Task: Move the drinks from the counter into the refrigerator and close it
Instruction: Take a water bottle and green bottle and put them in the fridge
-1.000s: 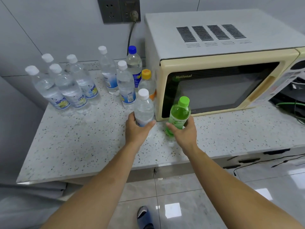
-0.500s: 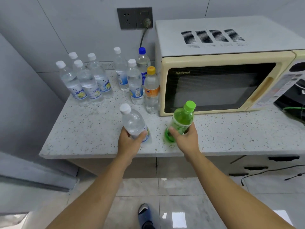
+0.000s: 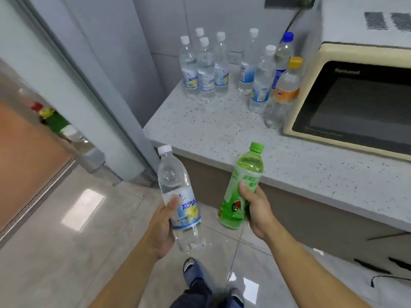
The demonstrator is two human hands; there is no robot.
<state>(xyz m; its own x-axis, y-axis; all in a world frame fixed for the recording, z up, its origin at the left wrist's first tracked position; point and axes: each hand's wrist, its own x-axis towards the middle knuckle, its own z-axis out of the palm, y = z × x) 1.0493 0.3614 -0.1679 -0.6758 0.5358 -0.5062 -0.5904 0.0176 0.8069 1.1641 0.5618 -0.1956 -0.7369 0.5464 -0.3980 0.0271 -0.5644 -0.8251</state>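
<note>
Left hand (image 3: 161, 227): grips the clear water bottle (image 3: 179, 196) round its labelled middle, thumb across the front, fingers wrapped behind.
Clear water bottle: white cap up, tilted a little leftward, now lifted off the desk (image 3: 222, 134) and hanging over the floor (image 3: 66, 252), just off the desk's front-left corner; half a second ago still above the desk's front edge.
Right hand (image 3: 258, 210): wraps the green bottle (image 3: 241, 187) round its lower half, thumb on the label.
Green bottle: cap up, leaning slightly right, now carried out past the desk's front edge, its base over the floor; earlier held over the desk top in front of the microwave.
Remaining bottles: four white-capped bottles (image 3: 204, 67) clustered at the desk's back-left corner, unmoved; nearer the microwave (image 3: 347, 101) two more white-capped ones, a blue-capped bottle (image 3: 283, 56) and an orange-capped bottle (image 3: 287, 92), the last just beside the microwave's left side.
View: swung leftward compared with a moment ago, the desk now in the upper right, a grey panel (image 3: 93, 81) beside the desk's left end.
Floor: pale glossy tiles below the desk's front, a foot (image 3: 191, 270) below the two held bottles.
Refrigerator: cannot tell where.
</note>
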